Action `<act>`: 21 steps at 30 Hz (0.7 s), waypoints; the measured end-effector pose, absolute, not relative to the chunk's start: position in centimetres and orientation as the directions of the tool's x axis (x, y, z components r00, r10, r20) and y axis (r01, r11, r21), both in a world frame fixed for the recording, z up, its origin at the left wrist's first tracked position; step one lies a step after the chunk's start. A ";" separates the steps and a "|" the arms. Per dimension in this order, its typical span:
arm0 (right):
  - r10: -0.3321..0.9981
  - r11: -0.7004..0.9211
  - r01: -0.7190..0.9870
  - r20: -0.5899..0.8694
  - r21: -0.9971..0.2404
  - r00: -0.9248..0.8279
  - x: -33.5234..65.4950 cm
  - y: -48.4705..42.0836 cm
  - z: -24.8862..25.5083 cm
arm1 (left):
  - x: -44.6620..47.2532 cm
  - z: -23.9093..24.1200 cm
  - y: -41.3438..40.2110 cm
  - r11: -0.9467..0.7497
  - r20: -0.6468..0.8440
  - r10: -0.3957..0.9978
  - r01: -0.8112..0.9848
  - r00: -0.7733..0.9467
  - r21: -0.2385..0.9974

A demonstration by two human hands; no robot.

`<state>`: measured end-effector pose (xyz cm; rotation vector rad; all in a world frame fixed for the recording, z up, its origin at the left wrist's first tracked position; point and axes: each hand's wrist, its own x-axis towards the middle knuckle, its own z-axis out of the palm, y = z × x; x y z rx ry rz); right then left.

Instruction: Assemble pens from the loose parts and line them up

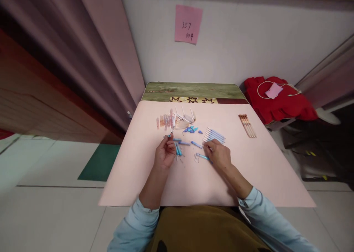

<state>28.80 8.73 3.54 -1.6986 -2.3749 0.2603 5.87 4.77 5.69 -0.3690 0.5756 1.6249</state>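
My left hand (165, 152) is raised a little over the table, palm partly turned up, with its thumb and forefinger pinched on a small teal pen part (169, 136). Beside it lie blue and teal pen barrels (178, 149). My right hand (219, 155) rests on the table, fingertips closed together; whatever they grip is too small or hidden. Close to those fingertips are a blue pen barrel (196, 144) and a teal one (203, 156). Just beyond is a row of light-blue and white pens (215, 135). Small springs or clear bits (195, 158) are scattered between my hands.
Farther back are clear pinkish tubes (165, 121), white refills (181, 116) and a pile of blue caps (190, 129). Brown-topped pens (247, 126) lie in a row at the right. A red cloth (276, 97) with a white cable sits beyond the table's right edge.
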 end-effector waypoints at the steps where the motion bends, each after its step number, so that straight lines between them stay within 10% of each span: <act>1: 0.946 0.323 0.912 0.063 -0.254 -0.318 28.7 8.8 3.4 | 5.9 5.7 4.7 -0.060 -0.554 0.821 -0.986 -0.136 0.153; 21: 0.952 0.305 0.910 0.063 -0.282 -0.300 28.7 6.6 4.0 | 7.7 6.8 4.4 -0.019 -0.596 0.803 -1.000 -0.029 0.023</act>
